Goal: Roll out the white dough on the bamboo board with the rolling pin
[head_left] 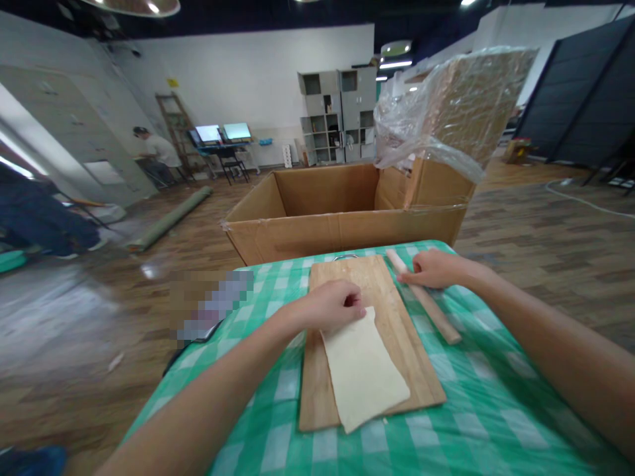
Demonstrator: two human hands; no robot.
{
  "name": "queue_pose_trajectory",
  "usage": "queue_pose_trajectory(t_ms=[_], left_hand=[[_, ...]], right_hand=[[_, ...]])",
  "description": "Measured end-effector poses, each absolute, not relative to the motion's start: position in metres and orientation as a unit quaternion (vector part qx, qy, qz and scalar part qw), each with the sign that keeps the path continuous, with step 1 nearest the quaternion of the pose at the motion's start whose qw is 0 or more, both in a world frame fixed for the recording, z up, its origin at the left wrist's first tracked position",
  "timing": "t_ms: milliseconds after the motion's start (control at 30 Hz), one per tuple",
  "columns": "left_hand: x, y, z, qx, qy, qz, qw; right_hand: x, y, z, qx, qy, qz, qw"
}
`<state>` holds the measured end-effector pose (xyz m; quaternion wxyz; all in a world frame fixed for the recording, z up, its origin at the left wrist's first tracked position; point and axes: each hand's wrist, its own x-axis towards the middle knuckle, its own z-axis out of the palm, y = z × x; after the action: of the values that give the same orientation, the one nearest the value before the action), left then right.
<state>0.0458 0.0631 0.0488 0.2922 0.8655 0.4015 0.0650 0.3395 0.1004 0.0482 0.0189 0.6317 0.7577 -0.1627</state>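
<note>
Left hand (333, 304) pinches the dough sheet's (364, 370) far edge; right hand (436, 270) grips the rolling pin (430, 305).

We stretch both bare arms forward; our left hand (333, 304) curls loosely, knuckles up, while our right hand (436, 269) rests fingers bent.

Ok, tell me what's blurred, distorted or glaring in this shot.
Head view: sharp at the centre, where the left hand rests on the dough sheet and the right hand on the rolling pin; the left-side floor is smeared; a pixelated patch covers the table's far-left edge; wide-angle bending stretches the forearms; ceiling lamps glare.
</note>
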Motion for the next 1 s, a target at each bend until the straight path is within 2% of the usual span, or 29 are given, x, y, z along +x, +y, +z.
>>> queue_pose_trajectory(t_ms=[67,100,167,267,300,400,667,1000], left_hand=[[0.039,0.059,0.045,0.846,0.399,0.119,0.333],[0.036,0.056,0.042,0.828,0.402,0.146,0.362],[0.031,0.05,0.034,0.775,0.416,0.213,0.426],[0.026,0.042,0.02,0.683,0.435,0.334,0.482],[0.024,0.04,0.016,0.657,0.439,0.372,0.487],[0.023,0.034,0.01,0.62,0.437,0.44,0.481],[0.025,0.032,0.015,0.697,0.419,0.407,0.415],[0.014,0.035,0.013,0.661,0.447,0.351,0.491]], right_hand=[[0.33,0.095,0.061,0.637,0.765,-0.054,-0.081],[0.322,0.09,0.065,0.63,0.765,-0.038,-0.132],[0.3,0.077,0.066,0.59,0.774,-0.097,-0.208],[0.261,0.056,0.047,0.486,0.779,-0.32,-0.233],[0.25,0.049,0.037,0.455,0.778,-0.361,-0.239],[0.228,0.037,0.013,0.42,0.781,-0.359,-0.291],[0.224,0.026,0.01,0.385,0.825,-0.282,-0.302],[0.224,0.019,0.008,0.403,0.828,-0.222,-0.319]])
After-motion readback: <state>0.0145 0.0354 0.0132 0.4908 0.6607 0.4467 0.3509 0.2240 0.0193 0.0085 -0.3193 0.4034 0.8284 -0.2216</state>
